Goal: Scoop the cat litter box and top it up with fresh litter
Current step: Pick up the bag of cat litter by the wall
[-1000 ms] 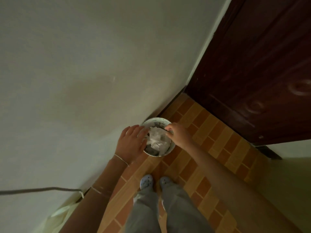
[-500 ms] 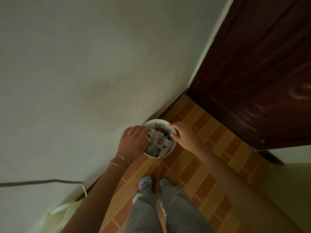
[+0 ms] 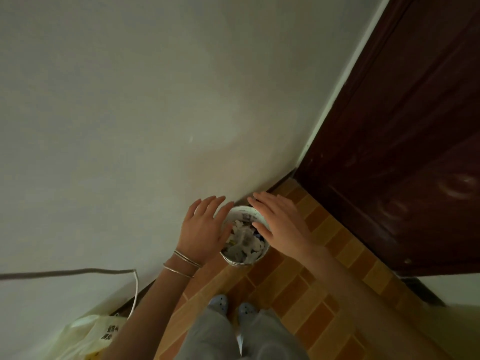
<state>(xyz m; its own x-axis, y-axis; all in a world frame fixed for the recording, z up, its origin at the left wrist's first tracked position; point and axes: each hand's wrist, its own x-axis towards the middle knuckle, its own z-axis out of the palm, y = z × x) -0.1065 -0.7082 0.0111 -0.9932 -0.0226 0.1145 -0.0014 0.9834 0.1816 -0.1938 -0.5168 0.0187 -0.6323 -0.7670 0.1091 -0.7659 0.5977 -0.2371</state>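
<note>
A small round bin (image 3: 240, 261) is seen from above. It is placed upright on the tiled floor (image 3: 285, 281), in the corner where the pale wall (image 3: 130, 126) is met by a dark wooden door (image 3: 402, 152). The bin is filled almost to the rim with crumpled waste (image 3: 244, 240), white and grey, with some darker bits between.

The left hand (image 3: 205, 227) is held at the left side of the bin, with the back of the hand turned up. Its grip is open: the fingers are straight and a little spread, and nothing is held in it. The thumb is laid over the left edge of the rim. Thin bracelets (image 3: 185, 261) are worn on this wrist.

The right hand (image 3: 280, 219) is held at the right side of the bin, also with the back turned up. Its grip is open too, the fingers are stretched toward the wall, and the thumb is placed over the opening of the bin. Whether the hands are touching the rim or are only above it cannot be told.

Below the bin, two light shoes (image 3: 219, 302) and grey trousers (image 3: 215, 336) are seen. A pale plastic bag (image 3: 88, 336) with dark print is lying near the wall at the lower left. A cable (image 3: 65, 272) is run along the wall above it and is bent down toward the floor.
</note>
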